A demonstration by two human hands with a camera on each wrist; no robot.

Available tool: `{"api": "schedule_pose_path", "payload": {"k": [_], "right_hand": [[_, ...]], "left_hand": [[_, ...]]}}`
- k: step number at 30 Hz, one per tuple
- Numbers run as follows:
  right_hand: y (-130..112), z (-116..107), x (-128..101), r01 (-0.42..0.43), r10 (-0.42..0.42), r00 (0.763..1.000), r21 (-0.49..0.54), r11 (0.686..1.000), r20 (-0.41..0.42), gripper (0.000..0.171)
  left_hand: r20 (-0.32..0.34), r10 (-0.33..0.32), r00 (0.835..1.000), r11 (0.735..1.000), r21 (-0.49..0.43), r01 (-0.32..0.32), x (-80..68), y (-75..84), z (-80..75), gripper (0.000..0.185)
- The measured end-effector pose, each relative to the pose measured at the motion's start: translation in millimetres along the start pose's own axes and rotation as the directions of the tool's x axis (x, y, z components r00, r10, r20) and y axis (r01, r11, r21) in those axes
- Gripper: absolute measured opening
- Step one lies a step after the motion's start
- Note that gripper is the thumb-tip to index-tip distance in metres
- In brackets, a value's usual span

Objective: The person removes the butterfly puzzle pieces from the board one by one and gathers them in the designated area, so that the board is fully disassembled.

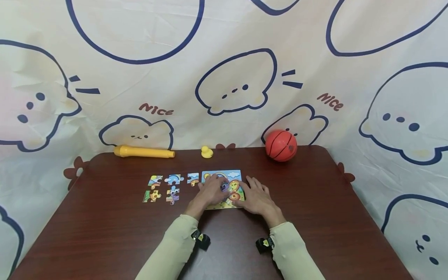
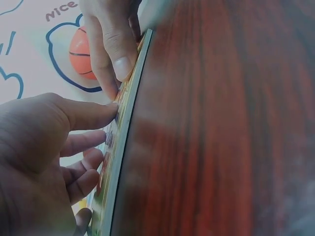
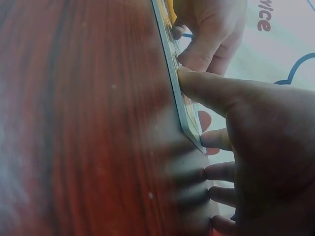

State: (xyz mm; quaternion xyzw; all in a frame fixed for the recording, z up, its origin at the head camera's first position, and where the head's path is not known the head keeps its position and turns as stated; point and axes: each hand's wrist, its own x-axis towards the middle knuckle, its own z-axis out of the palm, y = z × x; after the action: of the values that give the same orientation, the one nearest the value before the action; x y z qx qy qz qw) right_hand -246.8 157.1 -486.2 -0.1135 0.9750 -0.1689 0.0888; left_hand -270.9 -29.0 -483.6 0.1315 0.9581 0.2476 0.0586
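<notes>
1. Dark red-brown wood table (image 1: pixel 105 233), cloth backdrop (image 1: pixel 140 77) w/ blue-outlined cartoon blobs and "Nice" lettering behind.
2. Puzzle board (image 1: pixel 229 175) flat at table center, colorful picture up; used as landmark below.
3. Left hand (image 1: pixel 210 193) lying over board's left half, fingers roughly straight and spread, pressing on the picture; thumb tip at board's near edge per left wrist view (image 2: pixel 98 114).
4. Right hand (image 1: pixel 257 196) at board's right edge, fingers extended and a bit apart, partly on the table beside the board; thumb (image 3: pixel 197 86) pressed against board's thin edge.
5. Five loose puzzle pieces (image 1: pixel 164 188) just left of board, two rows, apart from each other, none touched.
6. Behind board, near backdrop: small yellow duck (image 1: pixel 207 152).
7. Behind-left of board: yellow tube-shaped toy (image 1: pixel 143 151) lying on its side.
8. Behind-right of board: orange toy basketball (image 1: pixel 281 145).
</notes>
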Motion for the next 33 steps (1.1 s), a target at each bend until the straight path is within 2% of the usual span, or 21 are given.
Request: {"api": "schedule_pose_path", "payload": {"k": [11, 21, 28, 33], "right_hand": [[-0.8, -1.9, 0.3, -0.007, 0.007, 1.0, 0.018, 1.0, 0.002, 0.077], [-0.3, -2.6, 1.4, -0.014, 0.014, 1.0, 0.023, 1.0, -0.005, 0.067], [0.1, -2.6, 1.0, -0.004, 0.004, 1.0, 0.019, 1.0, -0.01, 0.066], [0.1, -2.6, 0.1, -0.005, 0.005, 1.0, 0.011, 1.0, -0.009, 0.065]], "left_hand": [[0.008, -0.014, 1.0, 0.999, -0.045, 0.015, 3.4, 0.9, -0.6, 0.038], [-0.014, -0.013, 1.0, 0.996, -0.088, 0.011, 2.9, 0.7, 0.0, 0.037], [-0.051, 0.021, 0.998, 0.989, -0.144, -0.028, 2.1, 1.1, 1.2, 0.033], [-0.09, 0.057, 0.994, 0.982, -0.175, -0.072, 0.8, 0.4, 3.1, 0.018]]}}
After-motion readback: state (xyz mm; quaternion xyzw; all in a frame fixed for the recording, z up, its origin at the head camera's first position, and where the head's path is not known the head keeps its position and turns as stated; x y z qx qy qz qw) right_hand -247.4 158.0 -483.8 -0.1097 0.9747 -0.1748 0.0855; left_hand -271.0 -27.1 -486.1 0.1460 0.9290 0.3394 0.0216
